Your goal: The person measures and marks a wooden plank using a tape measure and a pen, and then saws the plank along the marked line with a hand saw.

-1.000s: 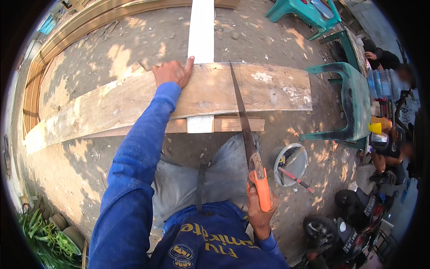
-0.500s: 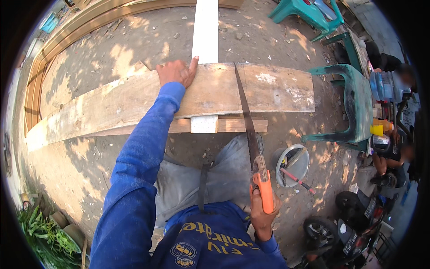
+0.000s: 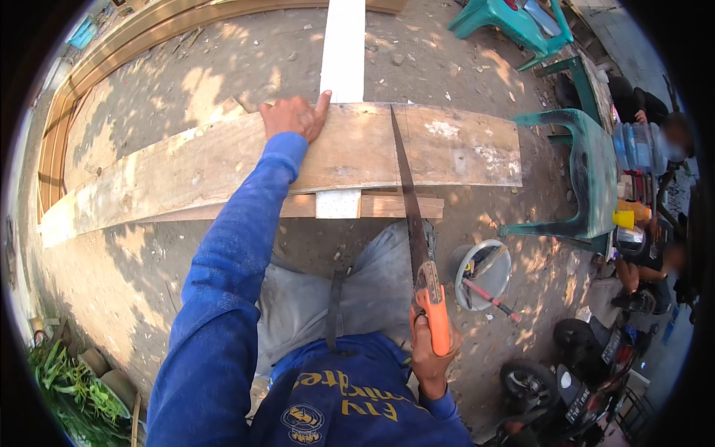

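A long, worn wooden board [image 3: 223,160] lies crosswise in front of me. My left hand [image 3: 294,119] bears down on its far edge, thumb apart, with the fingertips hidden over that edge. In my right hand [image 3: 433,350] is a handsaw [image 3: 430,298], gripped by its orange handle. The saw's dark, tapering blade lies across the board right of my left hand, its narrow tip at the far edge. Beneath the board runs a white plank [image 3: 342,56] pointing away from me, and a thinner wooden strip [image 3: 402,207] shows along the near side.
Right of my legs stands a grey bucket [image 3: 479,279] holding tools, one with a red handle. A green plastic chair [image 3: 588,175] is close to the board's right end. Motorcycles [image 3: 532,384] and people are farther right. Wooden frames [image 3: 82,86] lie far left; plants [image 3: 67,395] grow near left.
My right hand and the saw handle have shifted slightly left. The blade stays on nearly the same line across the board, and my left hand keeps its place.
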A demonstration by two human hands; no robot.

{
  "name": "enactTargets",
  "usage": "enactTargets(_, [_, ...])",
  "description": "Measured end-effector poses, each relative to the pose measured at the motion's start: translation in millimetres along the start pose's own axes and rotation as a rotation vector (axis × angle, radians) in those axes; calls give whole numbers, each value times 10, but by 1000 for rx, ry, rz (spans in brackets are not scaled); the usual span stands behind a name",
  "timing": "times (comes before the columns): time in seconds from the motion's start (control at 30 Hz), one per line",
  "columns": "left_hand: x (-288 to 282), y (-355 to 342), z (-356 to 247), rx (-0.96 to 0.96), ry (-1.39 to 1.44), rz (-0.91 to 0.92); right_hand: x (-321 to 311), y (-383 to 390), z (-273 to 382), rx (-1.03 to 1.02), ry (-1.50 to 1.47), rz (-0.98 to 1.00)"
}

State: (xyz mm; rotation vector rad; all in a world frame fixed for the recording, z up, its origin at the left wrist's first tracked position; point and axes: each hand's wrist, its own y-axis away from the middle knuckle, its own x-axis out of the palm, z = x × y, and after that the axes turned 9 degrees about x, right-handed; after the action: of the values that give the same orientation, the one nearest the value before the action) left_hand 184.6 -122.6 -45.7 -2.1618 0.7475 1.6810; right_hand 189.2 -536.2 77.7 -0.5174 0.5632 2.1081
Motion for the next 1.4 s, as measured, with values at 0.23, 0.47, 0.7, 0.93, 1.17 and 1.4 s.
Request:
enactTargets(0.23, [86, -37, -113, 29, -21, -18, 808, -1990, 371, 48, -153, 0])
enactTargets(0.47, [100, -18, 59, 2, -34, -52, 40, -76, -59, 102, -107, 35])
enactTargets(0.7, [148, -84, -107, 13, -29, -44, 686, -1850, 274, -42, -80, 6])
enactTargets(0.93, [-42, -48, 19, -33, 38, 117, 37, -127, 26, 23, -25, 12])
enactTargets(1.17, [25, -61, -55, -11, -20, 27, 630, -1570, 311, -80, -116, 19])
enactTargets(1.4, [101, -45, 16, -19, -32, -22, 68, -342, -20, -20, -6, 18])
